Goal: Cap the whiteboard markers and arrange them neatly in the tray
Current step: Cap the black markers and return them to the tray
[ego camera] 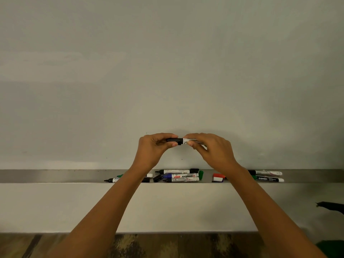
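You are holding a black marker (186, 140) level in front of the whiteboard (167, 71), above the tray (55, 176). Your left hand (154, 146) is pinching its black cap (175, 140), and your right hand (210, 148) is gripping the white barrel where the two are meeting. Below, other markers are lying in the tray, a blue marker (179, 176) among them, with a loose green cap (200, 174) just beside it.

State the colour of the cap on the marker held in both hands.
Black cap, clearest in the head view.
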`<state>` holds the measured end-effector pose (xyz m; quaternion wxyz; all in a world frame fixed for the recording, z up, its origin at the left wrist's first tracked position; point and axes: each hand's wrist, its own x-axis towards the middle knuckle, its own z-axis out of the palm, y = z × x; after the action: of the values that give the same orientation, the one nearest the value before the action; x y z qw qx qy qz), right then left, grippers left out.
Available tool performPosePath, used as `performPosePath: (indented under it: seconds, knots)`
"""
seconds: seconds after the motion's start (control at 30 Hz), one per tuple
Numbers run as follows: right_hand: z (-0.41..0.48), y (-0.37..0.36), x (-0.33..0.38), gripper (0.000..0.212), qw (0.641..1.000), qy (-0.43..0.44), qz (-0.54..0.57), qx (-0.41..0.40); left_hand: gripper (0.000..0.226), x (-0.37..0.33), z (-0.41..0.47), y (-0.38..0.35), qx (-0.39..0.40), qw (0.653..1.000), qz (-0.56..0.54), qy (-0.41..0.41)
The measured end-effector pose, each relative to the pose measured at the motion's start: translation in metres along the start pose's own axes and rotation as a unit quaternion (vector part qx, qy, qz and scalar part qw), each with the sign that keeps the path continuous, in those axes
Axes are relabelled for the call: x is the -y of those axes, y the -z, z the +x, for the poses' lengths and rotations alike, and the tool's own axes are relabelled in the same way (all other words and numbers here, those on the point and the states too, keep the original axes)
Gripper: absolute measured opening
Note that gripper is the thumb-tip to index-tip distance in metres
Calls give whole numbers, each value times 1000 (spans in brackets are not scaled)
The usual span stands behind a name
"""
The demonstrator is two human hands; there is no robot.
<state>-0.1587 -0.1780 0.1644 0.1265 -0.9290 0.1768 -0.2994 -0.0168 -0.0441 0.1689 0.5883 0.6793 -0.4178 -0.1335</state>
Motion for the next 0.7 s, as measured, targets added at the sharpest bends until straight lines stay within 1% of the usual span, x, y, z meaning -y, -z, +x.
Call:
performPosePath:
  seconds: [0.13,0.23,0.33,0.4,0.53,0.7]
  knots:
    - [1,2,-6,30,998,-20,21,54,21,8,0,-10,1,1000,23,2]
    - [-7,-6,-22,26,997,-23,47,61,23,16,-2,-20,-13,998,69,-7]
    - [-27,-8,-58,21,998,-40,2,49,17,28,-5,-19,-33,996,81,8]
    - [-46,-9,-86,20,996,-69,-36,50,13,37,-7,-16,-44,994,96,17]
    - [-82,-14,-128,25,986,-129,-84,60,11,52,-13,-14,-49,991,116,40]
    - [-103,-22,-151,36,974,-181,-103,86,10,64,-18,-18,-40,990,125,60]
